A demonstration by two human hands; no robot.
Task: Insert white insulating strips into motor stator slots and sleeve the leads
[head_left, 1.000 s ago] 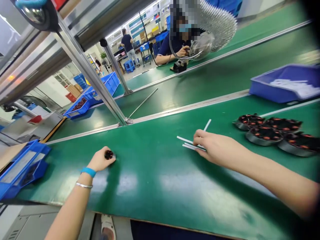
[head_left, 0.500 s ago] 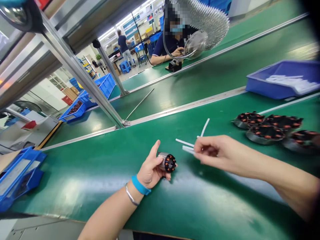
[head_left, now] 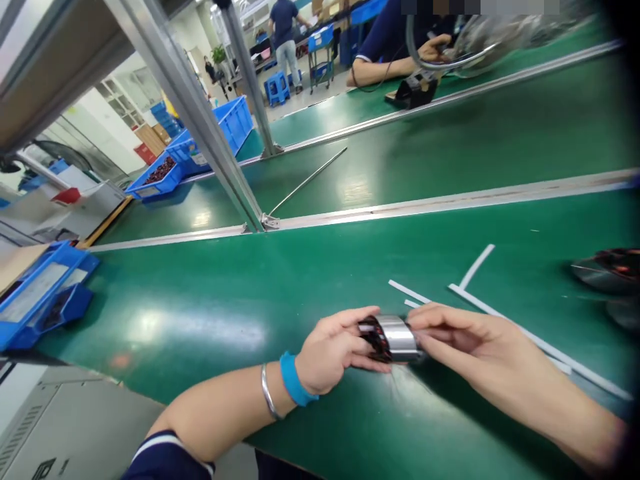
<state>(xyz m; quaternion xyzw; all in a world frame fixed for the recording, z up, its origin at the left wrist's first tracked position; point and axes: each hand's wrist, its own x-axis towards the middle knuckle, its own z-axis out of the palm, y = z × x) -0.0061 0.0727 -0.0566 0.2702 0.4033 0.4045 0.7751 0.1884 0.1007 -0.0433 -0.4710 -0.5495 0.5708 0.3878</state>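
A motor stator (head_left: pixel 399 337), a bright metal ring with dark, copper-coloured windings at its left end, lies on its side between both hands. My left hand (head_left: pixel 337 353) is closed around the winding end, with a blue band and a metal bangle at its wrist. At the other end, the thumb and fingers of my right hand (head_left: pixel 467 337) grip the stator's rim; whether anything small is between those fingertips is hidden. White strips (head_left: pixel 477 265) lie on the green bench (head_left: pixel 225 287) behind and beneath my right hand.
More stators (head_left: pixel 613 270) stand at the right edge. Blue bins (head_left: pixel 45 293) sit at the far left. A metal rail (head_left: pixel 400 208) and a slanted post (head_left: pixel 200 120) border the bench. Across it, a co-worker's arm (head_left: pixel 387 70) rests by a black fixture (head_left: pixel 413 92).
My right hand has come from the white strips to the stator. The stator has turned, its windings now facing left in my left hand. The view has shifted down and left.
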